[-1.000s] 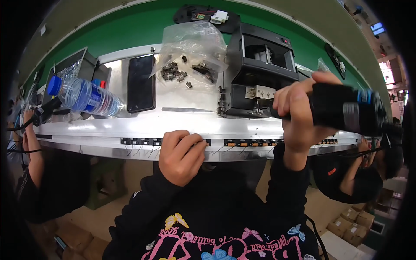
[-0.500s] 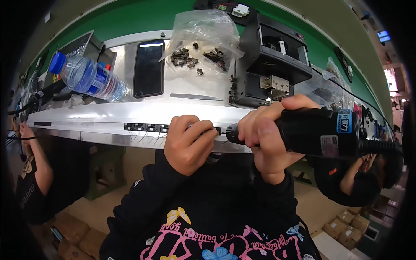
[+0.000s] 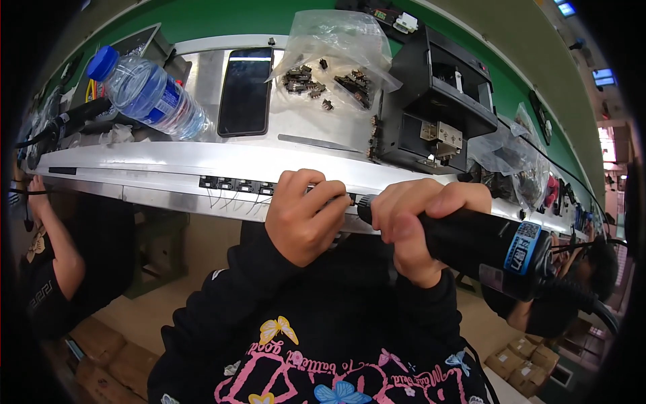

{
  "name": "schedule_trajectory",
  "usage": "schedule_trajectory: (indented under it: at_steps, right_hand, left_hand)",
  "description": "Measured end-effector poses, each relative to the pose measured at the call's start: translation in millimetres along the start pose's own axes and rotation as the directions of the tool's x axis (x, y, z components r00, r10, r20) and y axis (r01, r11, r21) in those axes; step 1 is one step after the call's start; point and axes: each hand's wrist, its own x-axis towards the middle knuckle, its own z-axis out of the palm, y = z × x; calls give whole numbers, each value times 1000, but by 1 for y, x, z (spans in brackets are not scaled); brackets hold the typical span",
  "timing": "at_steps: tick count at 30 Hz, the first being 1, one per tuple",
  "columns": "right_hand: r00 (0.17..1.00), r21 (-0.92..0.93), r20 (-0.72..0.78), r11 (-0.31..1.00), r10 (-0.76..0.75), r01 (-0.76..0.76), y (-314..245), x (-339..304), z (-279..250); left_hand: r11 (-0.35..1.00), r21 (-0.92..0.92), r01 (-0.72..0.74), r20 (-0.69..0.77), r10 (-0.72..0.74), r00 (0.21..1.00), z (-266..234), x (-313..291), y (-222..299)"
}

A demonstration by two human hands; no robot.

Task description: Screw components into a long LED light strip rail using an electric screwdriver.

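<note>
A black electric screwdriver (image 3: pixel 471 246) lies across my right hand (image 3: pixel 414 225), its ribbed nose pointing left and its cabled rear end sloping down to the right. Closed around its front part, the fingers hold it firmly. My left hand (image 3: pixel 306 219) is bent over the right end of a row of small black parts (image 3: pixel 235 184) with thin wire leads, set along a metal rail (image 3: pixel 134 180) at the bench's front edge. Its fingertips pinch at a small black part (image 3: pixel 352 200) directly before the screwdriver's nose. The bit and most of that part are hidden.
Behind the rail are a water bottle (image 3: pixel 151 94), a phone (image 3: pixel 245 92), and a clear plastic bag (image 3: pixel 336 40) with several small black parts by it. A black boxy machine (image 3: pixel 437 87) with a metal bracket stands right. Other people sit at both sides.
The screwdriver's rear end has swung downward, while its nose stays close to my left fingertips. The whole view has shifted and tilted slightly. Both hands keep their grips.
</note>
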Motion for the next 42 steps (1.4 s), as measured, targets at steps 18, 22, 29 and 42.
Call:
schedule_trajectory:
  at_steps: [18, 22, 29, 42]
  right_hand:
    - [924, -28, -179, 941, -338, 338, -19, 61, -84]
    - [943, 10, 101, 948, -317, 318, -2, 72, -103]
    - [972, -112, -192, 987, -137, 117, -8, 84, -83]
    - [980, -30, -172, 995, -98, 94, -25, 26, -41]
  left_hand:
    - [994, 105, 42, 71, -50, 996, 9, 14, 24]
    - [993, 107, 48, 86, -58, 995, 10, 16, 26]
    - [993, 109, 41, 68, -49, 996, 13, 18, 27]
    - [992, 114, 53, 33, -57, 998, -2, 6, 20]
